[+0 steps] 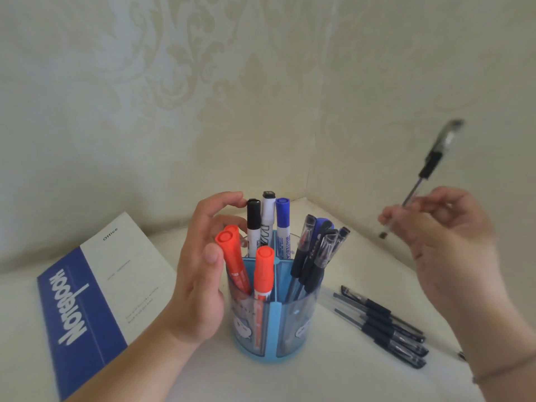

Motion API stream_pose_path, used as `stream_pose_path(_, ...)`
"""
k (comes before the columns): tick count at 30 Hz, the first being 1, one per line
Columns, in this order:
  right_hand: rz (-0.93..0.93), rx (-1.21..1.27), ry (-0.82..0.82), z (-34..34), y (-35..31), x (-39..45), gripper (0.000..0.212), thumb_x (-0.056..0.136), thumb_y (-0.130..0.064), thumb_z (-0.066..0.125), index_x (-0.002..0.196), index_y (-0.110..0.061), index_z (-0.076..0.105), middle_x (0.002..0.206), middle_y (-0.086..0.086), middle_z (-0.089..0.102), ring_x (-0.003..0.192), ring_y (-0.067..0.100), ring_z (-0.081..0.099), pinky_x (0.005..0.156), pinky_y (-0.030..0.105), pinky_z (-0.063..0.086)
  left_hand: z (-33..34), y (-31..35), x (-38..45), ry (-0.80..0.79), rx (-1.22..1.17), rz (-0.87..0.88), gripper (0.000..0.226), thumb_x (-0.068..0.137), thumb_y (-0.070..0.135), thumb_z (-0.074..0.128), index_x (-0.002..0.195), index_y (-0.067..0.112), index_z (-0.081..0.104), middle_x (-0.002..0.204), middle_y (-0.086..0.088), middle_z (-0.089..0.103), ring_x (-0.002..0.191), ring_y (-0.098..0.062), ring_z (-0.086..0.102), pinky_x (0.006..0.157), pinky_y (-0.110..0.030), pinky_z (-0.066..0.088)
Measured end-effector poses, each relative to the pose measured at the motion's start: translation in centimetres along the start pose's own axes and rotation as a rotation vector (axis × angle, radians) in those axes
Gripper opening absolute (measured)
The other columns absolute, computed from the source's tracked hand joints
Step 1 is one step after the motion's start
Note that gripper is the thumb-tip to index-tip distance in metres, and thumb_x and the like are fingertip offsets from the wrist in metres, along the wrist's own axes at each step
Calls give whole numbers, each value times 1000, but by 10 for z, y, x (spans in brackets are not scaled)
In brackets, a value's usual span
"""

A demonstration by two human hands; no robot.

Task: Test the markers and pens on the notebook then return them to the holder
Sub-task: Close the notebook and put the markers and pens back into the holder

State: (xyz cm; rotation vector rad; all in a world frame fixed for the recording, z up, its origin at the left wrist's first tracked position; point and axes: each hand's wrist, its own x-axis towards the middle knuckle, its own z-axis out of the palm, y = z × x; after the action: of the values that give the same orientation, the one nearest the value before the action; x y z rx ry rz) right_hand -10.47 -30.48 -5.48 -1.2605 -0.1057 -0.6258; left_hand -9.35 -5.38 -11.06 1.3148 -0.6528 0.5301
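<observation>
While my right hand (pixel 446 245) pinches a clear-barrelled pen with a black grip (pixel 426 175) between thumb and fingertips, holding it tilted in the air well clear of the desk, my left hand (pixel 200 268) is curved loosely around the markers, forefinger touching the cap of the black-capped whiteboard marker (pixel 253 220) and thumb against the nearest of the orange-red markers (pixel 232 256); it grips nothing that I can see. Those stand in the translucent blue divided plastic holder (pixel 269 329), with a white marker (pixel 268 219) and a blue-capped one (pixel 282 224) behind, and a bunch of dark capped pens (pixel 316 256) in the right-hand compartment. A row of black-gripped pens (pixel 383 326) lies on the white desk (pixel 319 378) to the right. The blue-and-white softcover notebook (pixel 95 288) sits closed at left, just beside the holder. As I judge it, the raised pen is blurred, so my hold looks light; it could slip. My left fingers could also tip the crowded markers, or the whole holder, if I push sideways.
</observation>
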Motion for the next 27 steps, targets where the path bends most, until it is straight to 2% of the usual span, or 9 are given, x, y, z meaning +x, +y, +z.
stream_pose_path(3,98,-169,-16,5,9,-1,58,76,20,63,117,-20,55,91,6,55,75,27,72,88,46,55,0,0,0,-3,-11,-4,86,80,75,52,130,5,45,113,-27,58,91,-43,59,77,-50,48)
stream_pose_path(6,115,-211,-48,9,6,-4,96,77,25,59,144,-37,28,103,6,54,80,29,74,87,48,56,0,0,0,5,-3,-2,86,79,75,52,130,6,45,116,-28,56,93,-41,58,77,-49,47)
stream_pose_path(9,55,-227,-142,14,-3,-12,123,73,26,63,143,-56,7,109,12,52,79,33,74,87,50,55,0,1,0,8,5,-6,88,78,76,51,130,6,45,115,-28,57,92,-41,58,77,-47,48)
stream_pose_path(12,-38,-139,-243,20,-13,-22,130,67,28,65,140,-60,3,106,13,50,72,34,73,80,47,57,0,1,0,3,14,-11,88,78,76,51,130,6,45,112,-27,59,90,-40,58,76,-45,48)
stream_pose_path(16,-145,14,-400,25,-18,-32,121,57,8,73,142,-52,10,98,12,47,66,32,70,73,42,57,-1,2,0,9,15,-9,87,78,77,51,130,7,45,114,-26,58,90,-40,57,74,-48,47)
stream_pose_path(19,-265,-14,-462,25,-5,-35,107,67,22,71,139,-40,20,98,14,50,80,35,69,81,48,56,-1,1,0,3,22,-6,87,79,76,50,130,5,44,105,-24,62,86,-40,60,74,-53,46)
stream_pose_path(23,-499,-411,-576,25,0,-42,38,82,-19,68,119,-25,62,117,7,49,117,31,53,98,48,45,0,2,0,4,0,-5,84,80,74,51,130,7,44,106,-21,62,87,-42,60,74,-57,46)
stream_pose_path(25,-479,-409,-610,26,-1,-41,32,88,-31,62,119,-25,65,121,5,50,119,30,52,96,43,46,0,2,0,2,-2,-10,84,80,74,51,130,6,44,106,-21,62,87,-45,60,73,-59,47)
stream_pose_path(27,-394,-258,-578,25,-3,-36,32,91,-36,58,122,-29,62,115,2,56,107,29,60,83,41,51,1,3,1,7,0,-12,85,80,74,51,130,5,44,107,-24,61,87,-44,60,72,-56,48)
